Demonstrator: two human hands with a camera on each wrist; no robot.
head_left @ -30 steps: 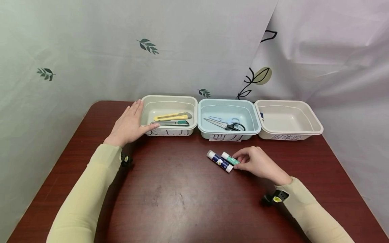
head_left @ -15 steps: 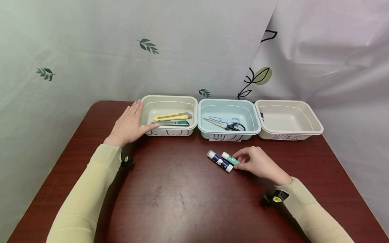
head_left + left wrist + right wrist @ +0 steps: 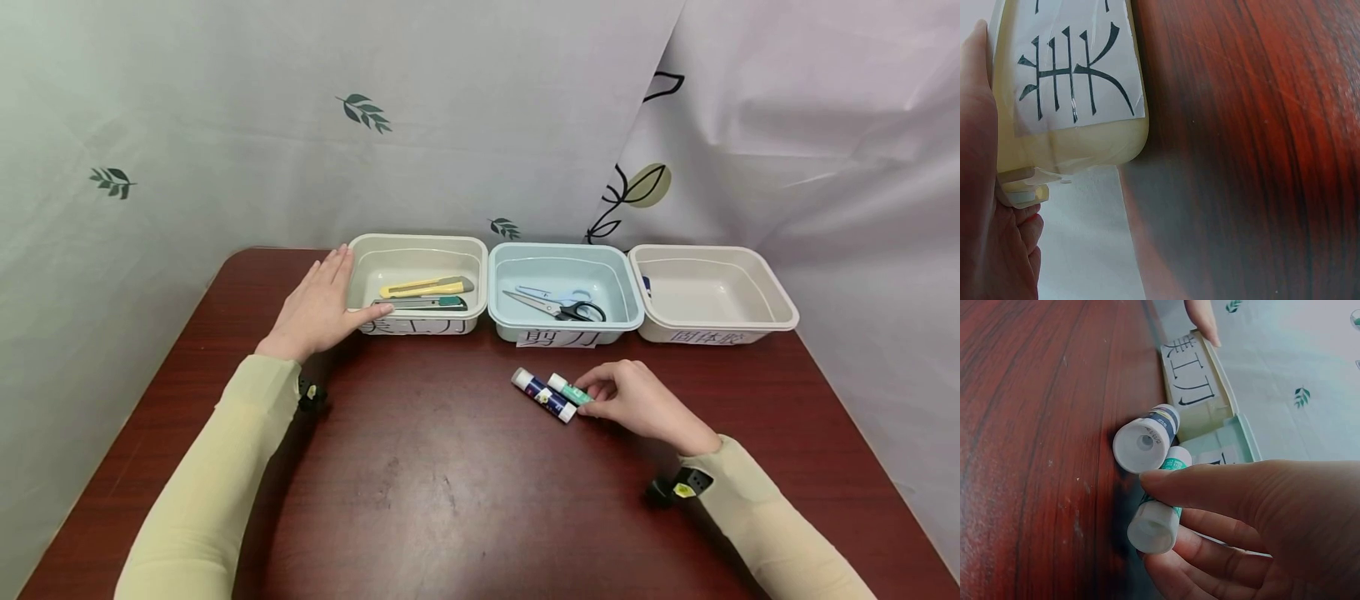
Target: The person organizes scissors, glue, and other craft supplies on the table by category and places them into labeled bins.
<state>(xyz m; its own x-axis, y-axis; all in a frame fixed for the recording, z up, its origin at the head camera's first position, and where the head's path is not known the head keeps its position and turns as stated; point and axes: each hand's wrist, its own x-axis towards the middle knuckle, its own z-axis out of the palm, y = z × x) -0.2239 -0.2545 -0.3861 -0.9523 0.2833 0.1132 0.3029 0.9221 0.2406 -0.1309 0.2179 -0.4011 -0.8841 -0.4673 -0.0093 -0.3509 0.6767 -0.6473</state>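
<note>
My right hand [image 3: 637,404] pinches a green-and-white glue stick [image 3: 572,391] between thumb and fingers, low over the table. In the right wrist view, the thumb lies across that stick's green label. Right alongside it on the table is a thicker navy-and-white glue stick [image 3: 543,395], its white end [image 3: 1141,447] toward the wrist camera. My left hand [image 3: 315,304] rests on the corner of the left cream box [image 3: 420,242], fingers straight along its side and thumb over the front rim. That box holds a yellow utility knife [image 3: 427,287] and a grey-green one [image 3: 420,303].
A light blue box [image 3: 566,252] in the middle holds black-handled scissors [image 3: 577,312] and light blue scissors [image 3: 555,296]. At the right, another cream box [image 3: 712,252] contains a partly hidden dark blue item [image 3: 647,287]. Paper labels face front. A patterned curtain [image 3: 480,125] hangs behind the table.
</note>
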